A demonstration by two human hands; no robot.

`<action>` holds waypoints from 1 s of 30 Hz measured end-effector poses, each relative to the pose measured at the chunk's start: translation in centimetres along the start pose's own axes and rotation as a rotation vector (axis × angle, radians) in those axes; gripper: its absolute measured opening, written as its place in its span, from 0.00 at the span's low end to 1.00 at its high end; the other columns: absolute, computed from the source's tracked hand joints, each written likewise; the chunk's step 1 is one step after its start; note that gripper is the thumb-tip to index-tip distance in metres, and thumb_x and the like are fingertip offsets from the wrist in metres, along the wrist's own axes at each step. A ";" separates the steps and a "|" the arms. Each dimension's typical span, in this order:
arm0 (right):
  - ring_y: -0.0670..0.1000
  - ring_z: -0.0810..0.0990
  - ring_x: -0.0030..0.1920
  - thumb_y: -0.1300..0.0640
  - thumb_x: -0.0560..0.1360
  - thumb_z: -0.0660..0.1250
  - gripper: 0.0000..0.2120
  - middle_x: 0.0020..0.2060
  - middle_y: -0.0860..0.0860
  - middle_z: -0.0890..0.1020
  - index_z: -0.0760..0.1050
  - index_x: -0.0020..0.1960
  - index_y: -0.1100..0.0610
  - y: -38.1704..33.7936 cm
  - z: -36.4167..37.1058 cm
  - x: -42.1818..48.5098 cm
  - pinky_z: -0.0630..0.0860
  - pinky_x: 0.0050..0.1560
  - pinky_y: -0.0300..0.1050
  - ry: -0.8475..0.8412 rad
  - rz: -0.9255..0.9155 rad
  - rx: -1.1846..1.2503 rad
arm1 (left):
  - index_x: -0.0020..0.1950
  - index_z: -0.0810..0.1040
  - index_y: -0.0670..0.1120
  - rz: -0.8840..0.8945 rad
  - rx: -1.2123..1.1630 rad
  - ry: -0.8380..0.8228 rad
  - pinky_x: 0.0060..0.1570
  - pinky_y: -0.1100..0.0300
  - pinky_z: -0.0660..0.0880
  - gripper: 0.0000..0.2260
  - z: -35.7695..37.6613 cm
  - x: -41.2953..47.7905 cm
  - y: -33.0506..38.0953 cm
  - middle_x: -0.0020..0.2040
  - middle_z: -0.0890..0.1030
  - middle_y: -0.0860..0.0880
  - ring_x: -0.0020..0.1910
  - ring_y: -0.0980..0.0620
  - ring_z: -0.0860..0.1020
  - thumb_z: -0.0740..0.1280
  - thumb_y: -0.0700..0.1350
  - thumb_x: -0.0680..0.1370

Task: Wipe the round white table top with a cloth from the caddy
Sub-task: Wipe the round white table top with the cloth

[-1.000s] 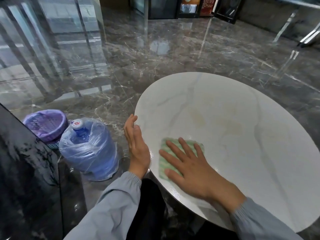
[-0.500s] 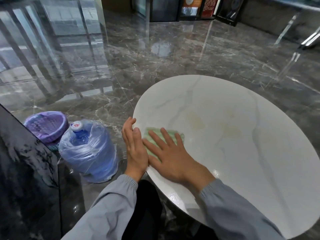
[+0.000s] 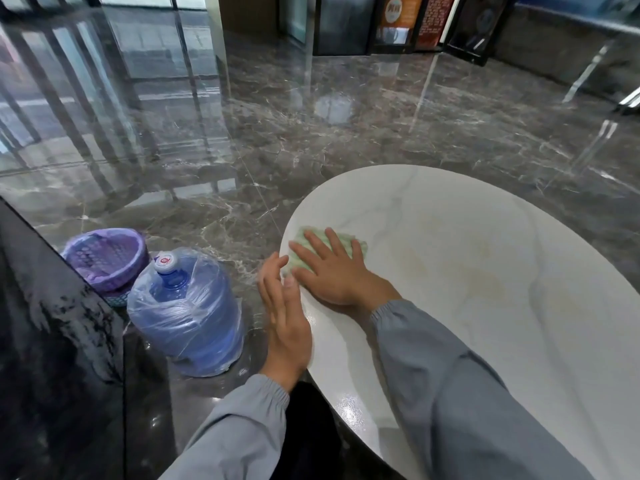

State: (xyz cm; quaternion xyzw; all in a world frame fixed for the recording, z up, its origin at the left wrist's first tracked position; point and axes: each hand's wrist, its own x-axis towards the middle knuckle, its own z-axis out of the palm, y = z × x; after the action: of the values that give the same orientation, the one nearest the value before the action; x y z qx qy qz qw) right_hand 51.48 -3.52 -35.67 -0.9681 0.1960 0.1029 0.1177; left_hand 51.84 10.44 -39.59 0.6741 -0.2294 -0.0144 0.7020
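My right hand (image 3: 337, 277), fingers (image 3: 316, 244) spread, presses the green cloth (image 3: 346, 239) at the round white bench's (image 3: 485, 237) edge; my left hand (image 3: 287, 317), fingers straight, is beside it.

most of the cloth (image 3: 347, 238) lies hidden under the right hand (image 3: 332, 271). the worktop (image 3: 485, 271) runs off the right and bottom edges. the left hand (image 3: 287, 317) has blurred fingers (image 3: 268, 275). the basket (image 3: 104, 258) is partly behind the water bottle (image 3: 187, 313). the far posters (image 3: 398, 15) carry unreadable lettering.
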 end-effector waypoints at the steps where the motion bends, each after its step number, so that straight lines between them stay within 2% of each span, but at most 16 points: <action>1: 0.53 0.32 0.81 0.34 0.83 0.44 0.28 0.82 0.41 0.39 0.43 0.82 0.33 -0.1 -0.5 1.7 0.30 0.75 0.68 -0.008 0.010 -0.004 | 0.71 0.67 0.57 0.011 0.008 0.001 0.75 0.64 0.61 0.15 0.0 0.0 0.2 0.73 0.69 0.47 0.76 0.52 0.66 0.51 0.53 0.85; 4: 0.55 0.32 0.81 0.35 0.84 0.43 0.28 0.83 0.41 0.38 0.42 0.82 0.35 -0.6 -1.2 3.6 0.30 0.75 0.69 -0.027 0.007 -0.010 | 0.70 0.67 0.57 0.000 0.022 -0.002 0.74 0.67 0.60 0.14 -0.1 0.1 0.9 0.73 0.69 0.44 0.75 0.50 0.66 0.52 0.52 0.86; 7: 0.54 0.31 0.81 0.35 0.84 0.42 0.28 0.82 0.41 0.38 0.42 0.82 0.35 -0.8 -0.1 0.4 0.30 0.75 0.68 0.001 -0.037 -0.015 | 0.67 0.67 0.57 0.000 0.018 0.014 0.71 0.72 0.59 0.12 -0.1 -0.1 0.9 0.72 0.68 0.44 0.74 0.48 0.65 0.51 0.50 0.86; 9: 0.52 0.30 0.81 0.35 0.84 0.42 0.27 0.82 0.39 0.37 0.41 0.82 0.34 -0.4 1.4 -4.5 0.30 0.76 0.66 0.040 -0.052 -0.011 | 0.66 0.67 0.59 0.014 0.010 0.036 0.72 0.70 0.60 0.11 0.0 -0.1 0.4 0.71 0.67 0.49 0.73 0.51 0.65 0.50 0.55 0.85; 12: 0.49 0.26 0.79 0.36 0.84 0.43 0.27 0.80 0.36 0.32 0.38 0.81 0.32 0.6 3.6 -13.8 0.30 0.76 0.63 0.025 -0.049 -0.009 | 0.63 0.67 0.61 0.012 -0.020 0.052 0.70 0.66 0.62 0.10 0.0 0.0 -0.2 0.66 0.67 0.63 0.70 0.54 0.67 0.51 0.57 0.84; 14: 0.50 0.30 0.81 0.36 0.85 0.43 0.27 0.81 0.37 0.36 0.41 0.81 0.33 1.3 5.2 -19.5 0.34 0.77 0.63 0.052 -0.073 -0.041 | 0.63 0.67 0.62 0.015 -0.034 0.054 0.70 0.66 0.62 0.10 -0.1 0.0 -0.3 0.63 0.66 0.70 0.68 0.55 0.67 0.51 0.57 0.84; 16: 0.54 0.43 0.83 0.36 0.85 0.43 0.27 0.83 0.41 0.48 0.49 0.83 0.37 1.3 5.9 -23.3 0.46 0.75 0.63 0.041 -0.041 -0.079 | 0.62 0.67 0.62 0.018 -0.030 0.041 0.70 0.66 0.63 0.10 0.0 0.0 -0.3 0.63 0.66 0.66 0.67 0.54 0.67 0.51 0.57 0.84; 17: 0.54 0.44 0.83 0.36 0.85 0.44 0.27 0.83 0.41 0.49 0.49 0.83 0.37 1.4 6.1 -24.1 0.47 0.74 0.63 0.049 -0.016 -0.097 | 0.62 0.67 0.62 0.010 -0.024 0.031 0.70 0.65 0.63 0.10 0.0 -0.1 -0.2 0.63 0.67 0.62 0.67 0.53 0.67 0.51 0.57 0.83; 20: 0.47 0.24 0.78 0.35 0.84 0.44 0.27 0.79 0.34 0.32 0.37 0.80 0.30 1.1 5.3 -22.4 0.29 0.76 0.62 -0.005 0.007 0.026 | 0.63 0.68 0.54 -0.017 0.022 0.000 0.67 0.71 0.61 0.11 -0.1 -0.2 0.6 0.65 0.68 0.51 0.66 0.54 0.67 0.52 0.53 0.84; 21: 0.46 0.21 0.76 0.35 0.84 0.44 0.27 0.78 0.33 0.29 0.36 0.79 0.29 0.8 4.9 -20.8 0.25 0.75 0.62 -0.015 0.019 0.045 | 0.64 0.68 0.52 -0.019 0.045 -0.005 0.65 0.74 0.60 0.10 -0.2 -0.2 0.9 0.65 0.68 0.48 0.65 0.55 0.67 0.53 0.51 0.85; 24: 0.49 0.25 0.78 0.34 0.84 0.43 0.27 0.81 0.36 0.34 0.40 0.81 0.32 -0.4 3.8 -14.1 0.26 0.75 0.63 0.028 0.027 0.036 | 0.64 0.68 0.49 -0.008 0.103 -0.028 0.62 0.79 0.57 0.10 -0.5 -0.4 1.4 0.65 0.69 0.44 0.61 0.64 0.67 0.53 0.47 0.85; 27: 0.51 0.29 0.80 0.37 0.84 0.43 0.27 0.82 0.40 0.39 0.43 0.82 0.34 -1.5 2.9 -9.7 0.27 0.75 0.66 0.024 0.038 0.048 | 0.64 0.68 0.49 -0.023 0.134 -0.061 0.62 0.79 0.56 0.11 -0.6 -0.3 1.5 0.65 0.70 0.45 0.60 0.76 0.64 0.52 0.50 0.85; 29: 0.51 0.30 0.81 0.37 0.84 0.43 0.27 0.83 0.41 0.39 0.43 0.82 0.35 -1.7 3.1 -10.1 0.29 0.75 0.66 0.036 0.036 0.024 | 0.64 0.67 0.50 -0.057 0.137 -0.080 0.62 0.79 0.56 0.12 -0.7 -0.2 1.5 0.65 0.69 0.47 0.60 0.73 0.64 0.52 0.52 0.84; 30: 0.51 0.30 0.81 0.37 0.84 0.43 0.27 0.83 0.41 0.39 0.43 0.82 0.36 -1.7 3.5 -11.4 0.29 0.76 0.66 0.050 0.037 0.023 | 0.65 0.67 0.51 -0.062 0.144 -0.087 0.62 0.79 0.56 0.12 -0.7 -0.3 1.5 0.65 0.68 0.48 0.61 0.68 0.66 0.52 0.53 0.84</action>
State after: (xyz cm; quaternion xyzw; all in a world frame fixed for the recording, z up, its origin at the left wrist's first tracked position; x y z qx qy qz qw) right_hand 41.32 3.01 -35.89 -0.9651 0.2181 0.0786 0.1220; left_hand 51.38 11.33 -38.22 0.7282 -0.2393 -0.0492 0.6403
